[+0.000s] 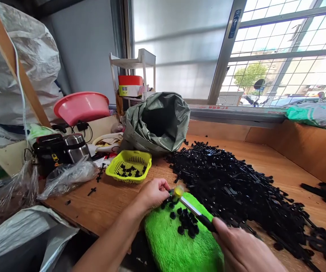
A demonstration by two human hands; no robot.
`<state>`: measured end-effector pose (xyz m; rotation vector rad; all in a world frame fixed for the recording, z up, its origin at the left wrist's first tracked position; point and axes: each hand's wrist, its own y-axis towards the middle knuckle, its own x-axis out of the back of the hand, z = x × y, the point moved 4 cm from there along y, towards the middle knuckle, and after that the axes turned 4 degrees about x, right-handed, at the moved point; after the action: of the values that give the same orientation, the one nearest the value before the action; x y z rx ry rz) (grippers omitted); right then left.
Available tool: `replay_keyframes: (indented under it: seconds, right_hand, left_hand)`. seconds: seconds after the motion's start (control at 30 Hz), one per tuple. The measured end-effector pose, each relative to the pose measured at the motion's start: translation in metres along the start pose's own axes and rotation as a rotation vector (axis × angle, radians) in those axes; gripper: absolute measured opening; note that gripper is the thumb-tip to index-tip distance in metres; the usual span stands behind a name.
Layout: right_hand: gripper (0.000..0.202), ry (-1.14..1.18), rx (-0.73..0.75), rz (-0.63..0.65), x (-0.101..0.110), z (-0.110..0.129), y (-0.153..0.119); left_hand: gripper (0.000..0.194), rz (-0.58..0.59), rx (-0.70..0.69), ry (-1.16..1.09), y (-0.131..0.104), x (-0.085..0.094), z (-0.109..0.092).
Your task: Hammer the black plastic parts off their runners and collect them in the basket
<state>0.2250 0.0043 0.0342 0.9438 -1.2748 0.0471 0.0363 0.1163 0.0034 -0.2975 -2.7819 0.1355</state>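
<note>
The right hand [238, 243] grips a hammer [191, 206], its yellow head [178, 192] at three o'clock from the left hand [155, 193], pinching a black piece [171, 191] at the green cloth's [167, 240] eleven-o'clock edge.

Gap between yellow basket [134, 155] and black heap [219, 173], grey-green sack [136, 136] as barrier behind

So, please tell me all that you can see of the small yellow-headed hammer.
The small yellow-headed hammer is slim and straight. Its silver shaft looks like shiny metal and its handle is black; the head is blurred, so its exact shape and material cannot be told. The bare right hand grips the handle. The hammer slants over the far part of the fluffy bright green pad, its head near the bare left hand. Whether the head touches anything is unclear.
</note>
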Motion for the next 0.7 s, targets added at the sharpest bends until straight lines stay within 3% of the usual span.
replay_keyframes:
  seconds: [0.2, 0.33, 0.7]
  right_hand:
    - [0.030, 0.006, -0.008, -0.023, 0.003, 0.001, 0.002]
    - [0.032, -0.010, 0.005, 0.061, -0.005, -0.001, 0.002]
    - [0.041, 0.036, -0.105, 0.062, -0.008, -0.007, 0.001]
  left_hand:
    - [0.008, 0.051, 0.019, -0.046, 0.002, -0.002, 0.003]
    - [0.009, 0.061, 0.032, -0.071, 0.002, -0.002, 0.007]
    - [0.008, 0.054, 0.072, -0.103, -0.003, -0.003, 0.007]
